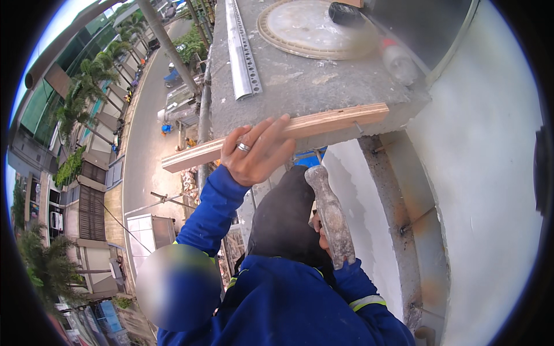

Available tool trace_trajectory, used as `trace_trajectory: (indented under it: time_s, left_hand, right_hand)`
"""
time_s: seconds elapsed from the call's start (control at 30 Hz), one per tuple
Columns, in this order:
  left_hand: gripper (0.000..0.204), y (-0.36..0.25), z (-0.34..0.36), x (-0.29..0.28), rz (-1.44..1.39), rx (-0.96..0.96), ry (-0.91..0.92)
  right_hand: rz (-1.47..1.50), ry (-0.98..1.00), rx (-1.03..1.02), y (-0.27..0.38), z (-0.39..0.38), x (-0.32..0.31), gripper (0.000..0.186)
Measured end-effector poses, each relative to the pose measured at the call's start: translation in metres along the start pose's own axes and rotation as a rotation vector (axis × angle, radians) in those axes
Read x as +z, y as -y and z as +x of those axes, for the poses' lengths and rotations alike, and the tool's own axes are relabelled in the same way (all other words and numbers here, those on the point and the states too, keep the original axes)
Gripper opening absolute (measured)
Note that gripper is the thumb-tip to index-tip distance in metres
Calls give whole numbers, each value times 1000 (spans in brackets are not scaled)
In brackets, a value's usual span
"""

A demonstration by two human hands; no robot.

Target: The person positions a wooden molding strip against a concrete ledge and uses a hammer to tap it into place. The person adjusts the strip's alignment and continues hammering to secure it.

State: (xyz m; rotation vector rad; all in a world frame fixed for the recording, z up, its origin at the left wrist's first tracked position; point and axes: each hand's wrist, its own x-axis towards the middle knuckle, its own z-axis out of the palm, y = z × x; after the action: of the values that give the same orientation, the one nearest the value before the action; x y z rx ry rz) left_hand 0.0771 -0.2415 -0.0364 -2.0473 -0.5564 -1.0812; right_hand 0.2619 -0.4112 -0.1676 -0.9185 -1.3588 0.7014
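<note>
A long plywood strip (pixel 340 118) lies along the near edge of the grey concrete ledge, slanting up to the right. My left hand (pixel 257 151) is closed over its middle, fingers across the top. Near the strip's right end, a nail (pixel 359 127) sticks out of its near side. Lower down, in front of my body, my right hand (pixel 322 233) is wrapped round a hammer; its fingers are partly hidden behind the plaster-caked hammer head (pixel 330 213). The hammer is apart from the nail and the strip.
On the ledge (pixel 300 86) rest a perforated metal profile (pixel 243 57), a round pale lid (pixel 306 29) with a dark object (pixel 346 14) on it, and a clear bottle (pixel 398 63). A white wall (pixel 490 173) rises at right. Left, scaffold pipes (pixel 167 46) stand high above a street (pixel 141 115).
</note>
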Motion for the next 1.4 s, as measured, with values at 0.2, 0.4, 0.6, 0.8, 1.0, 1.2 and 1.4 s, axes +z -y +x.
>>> trace_trajectory:
  time_s: [0.2, 0.4, 0.6, 0.8, 1.0, 1.2, 1.4]
  left_hand:
    - [16, 1, -1, 1, 11, 13, -7]
    - [14, 0, 1, -1, -12, -4, 7]
    - [8, 0, 1, -2, 1, -19, 20]
    - [6, -3, 1, -1, -18, -41, 13]
    - [7, -2, 0, -2, -3, -28, 24]
    - [8, -2, 1, -2, -21, -38, 19]
    - [8, -2, 1, -2, -10, -29, 30]
  right_hand:
    - [-3, -55, -319, -14, 12, 9, 53]
    - [102, -35, 182, -6, 2, 3, 51]
    - [-7, -71, -441, -22, 9, 6, 43]
    - [83, -82, 127, -24, -1, 8, 35]
    - [15, -52, -519, -23, 15, 6, 50]
    - [-10, -61, 109, -11, 15, -1, 23]
    - [5, -53, -503, -16, 19, 2, 32]
